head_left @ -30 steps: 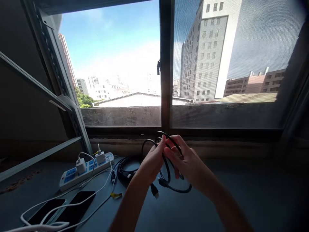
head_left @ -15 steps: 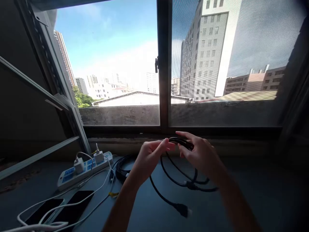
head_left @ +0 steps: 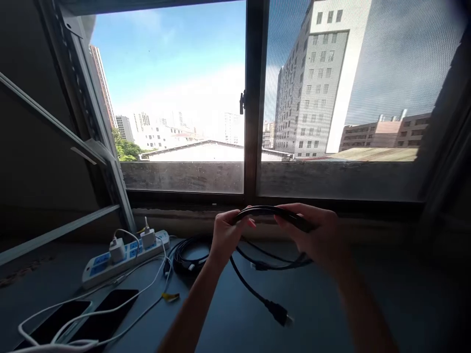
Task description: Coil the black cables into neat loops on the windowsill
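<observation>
A black cable is looped in several strands between my two hands, held above the table near the window sill. My left hand is closed on the left end of the bundle, with thumb and fingers pinching it. On the right, my right hand wraps round the other end of the same bundle. One cable end with a black connector hangs down between my forearms, its metal tip pointing right. Another black connector dangles below the bundle beside more loops.
A coiled black cable lies left of my hands. Farther left are a white power strip with two chargers, white cables, two dark phones and a yellow tag. A window stands behind the table.
My hands have moved apart and the bundle between them is stretched into a longer arc. The loops below have shifted up and left.
</observation>
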A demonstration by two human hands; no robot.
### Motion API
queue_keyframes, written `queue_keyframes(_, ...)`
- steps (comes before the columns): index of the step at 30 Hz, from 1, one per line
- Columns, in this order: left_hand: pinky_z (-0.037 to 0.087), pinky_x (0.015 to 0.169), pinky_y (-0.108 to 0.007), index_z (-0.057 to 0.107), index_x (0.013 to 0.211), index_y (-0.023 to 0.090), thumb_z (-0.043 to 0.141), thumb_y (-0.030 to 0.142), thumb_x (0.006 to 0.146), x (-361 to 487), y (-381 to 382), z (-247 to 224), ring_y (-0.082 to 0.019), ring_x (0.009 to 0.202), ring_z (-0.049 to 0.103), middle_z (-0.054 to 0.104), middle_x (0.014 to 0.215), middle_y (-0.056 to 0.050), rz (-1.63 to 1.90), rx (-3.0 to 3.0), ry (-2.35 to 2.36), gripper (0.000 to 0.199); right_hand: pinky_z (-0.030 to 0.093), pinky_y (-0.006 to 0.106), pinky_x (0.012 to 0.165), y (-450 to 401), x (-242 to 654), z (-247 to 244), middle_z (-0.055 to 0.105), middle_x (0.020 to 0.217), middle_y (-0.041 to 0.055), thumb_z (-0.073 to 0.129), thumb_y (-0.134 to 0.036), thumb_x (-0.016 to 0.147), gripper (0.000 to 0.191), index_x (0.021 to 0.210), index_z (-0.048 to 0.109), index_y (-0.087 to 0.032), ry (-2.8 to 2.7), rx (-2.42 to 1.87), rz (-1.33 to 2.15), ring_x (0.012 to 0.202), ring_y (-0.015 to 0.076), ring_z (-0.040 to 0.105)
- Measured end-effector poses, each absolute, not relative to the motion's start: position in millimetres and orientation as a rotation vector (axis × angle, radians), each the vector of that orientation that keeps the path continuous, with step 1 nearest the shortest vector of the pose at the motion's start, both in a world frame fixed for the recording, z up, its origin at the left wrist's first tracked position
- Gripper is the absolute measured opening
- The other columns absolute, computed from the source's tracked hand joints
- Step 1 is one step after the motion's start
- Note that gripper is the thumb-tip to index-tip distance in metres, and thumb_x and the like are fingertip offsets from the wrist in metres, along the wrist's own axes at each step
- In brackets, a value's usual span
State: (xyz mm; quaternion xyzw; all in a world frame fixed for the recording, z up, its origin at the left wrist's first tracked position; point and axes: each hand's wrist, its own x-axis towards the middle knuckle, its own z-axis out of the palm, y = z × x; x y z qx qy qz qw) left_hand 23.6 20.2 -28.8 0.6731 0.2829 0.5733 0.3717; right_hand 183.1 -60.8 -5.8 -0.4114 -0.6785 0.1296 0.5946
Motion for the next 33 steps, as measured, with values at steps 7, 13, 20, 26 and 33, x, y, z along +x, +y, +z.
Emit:
queue_keyframes(7, 0.014, 0.043, -0.025, 0.031, 0.042, 0.016, 0.059, 0.037, 0.074, 15, 1, -17, -0.007, 0.044, 0.017, 0.017, 0.047, 0.004, 1.731, 1.716, 0.898, 0.047, 0.039, 0.022, 0.047, -40, 182, -13, 0.057, 0.062, -0.0013, 0.059, -0.032, 0.082, 0.016, 0.074, 0.064, -0.019, -1.641, -1.066, 0.130, 0.055, 0.0195, 0.055)
queue_keyframes(13, 0.013, 0.042, -0.024, 0.024, 0.045, 0.017, 0.059, 0.035, 0.072, 22, 2, -21, -0.006, 0.044, 0.015, 0.016, 0.047, 0.005, 1.699, 1.604, 0.803, 0.048, 0.022, 0.019, 0.031, -61, 173, -9, 0.036, 0.035, -0.0051, 0.054, -0.041, 0.093, 0.051, 0.050, 0.037, -0.020, -1.716, -0.744, 0.898, 0.026, 0.0111, 0.033)
queue_keyframes(20, 0.037, 0.045, -0.022, 0.042, 0.049, 0.017, 0.055, 0.040, 0.075, 38, 16, -41, -0.012, 0.042, 0.047, 0.050, 0.043, -0.002, 1.184, 1.471, 0.764, 0.036, 0.014, 0.020, 0.031, -60, 178, -8, 0.029, 0.034, -0.0073, 0.066, -0.038, 0.086, 0.051, 0.048, 0.037, -0.019, -1.356, -0.696, 0.851, 0.026, 0.0068, 0.017)
queue_keyframes(26, 0.041, 0.044, -0.025, 0.054, 0.061, 0.014, 0.048, 0.050, 0.077, 64, 9, -64, -0.016, 0.043, 0.054, 0.056, 0.051, -0.006, 0.750, 1.307, 0.695, 0.040, 0.017, 0.020, 0.030, -69, 156, -9, 0.029, 0.035, -0.0065, 0.067, -0.030, 0.084, 0.051, 0.045, 0.036, -0.019, -1.193, -0.669, 0.441, 0.028, 0.0082, 0.021)
queue_keyframes(33, 0.047, 0.061, -0.027, 0.060, 0.062, 0.014, 0.045, 0.048, 0.082, 52, 18, -62, -0.017, 0.048, 0.057, 0.042, 0.037, 0.001, 0.705, 1.323, 0.605, 0.042, 0.020, 0.020, 0.028, -74, 145, -11, 0.030, 0.037, -0.0072, 0.059, -0.024, 0.087, 0.045, 0.046, 0.040, -0.021, -1.266, -0.649, 0.308, 0.026, 0.0093, 0.023)
